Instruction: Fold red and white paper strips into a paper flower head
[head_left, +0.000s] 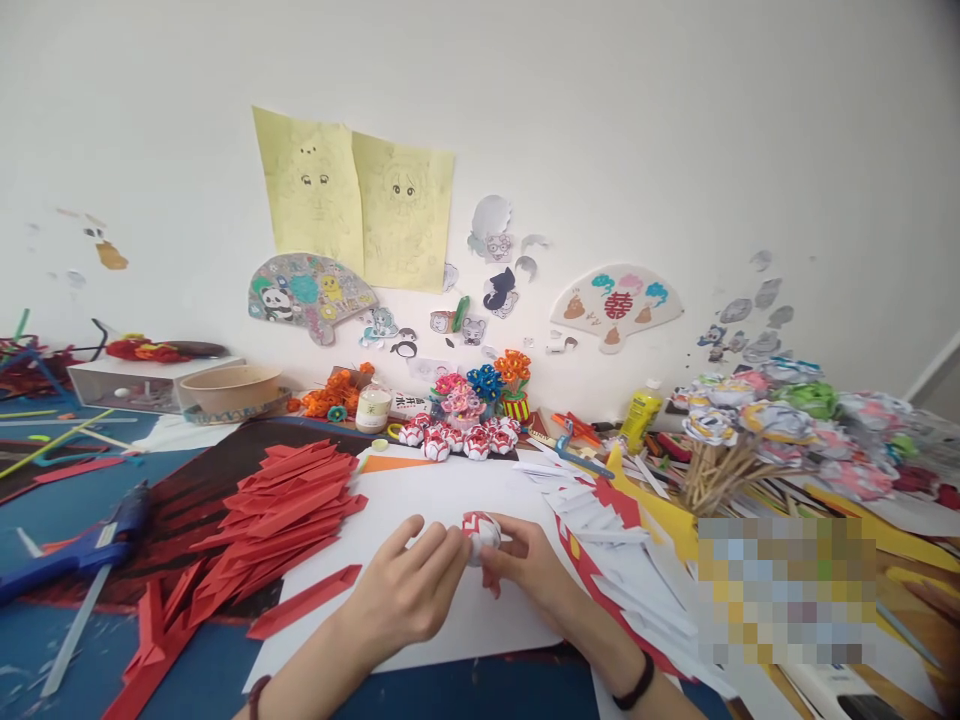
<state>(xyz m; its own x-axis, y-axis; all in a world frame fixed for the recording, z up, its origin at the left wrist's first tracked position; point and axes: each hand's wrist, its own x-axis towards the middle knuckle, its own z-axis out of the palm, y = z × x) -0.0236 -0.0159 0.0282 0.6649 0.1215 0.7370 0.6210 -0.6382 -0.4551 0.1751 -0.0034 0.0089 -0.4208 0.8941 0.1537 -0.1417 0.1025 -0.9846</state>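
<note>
Head view: left hand (409, 590) and right hand (529, 565) pinch together on the red-and-white paper ball (481, 533), steadying it over the white sheet (420, 500), red folded strips (292, 505) stacked within reach.

Head view — forward and down, close.

Both arms come up from the bottom edge and lean in toward each other, so the two hands meet in the middle. The left hand (411, 592) lies with its back up, its fingers bent and its fingertips pressed together at the front. The right hand (526, 566) sits just beside it, turned a little inward, with its thumb and fingers curled and pinched shut, and a dark band goes round each wrist.
</note>
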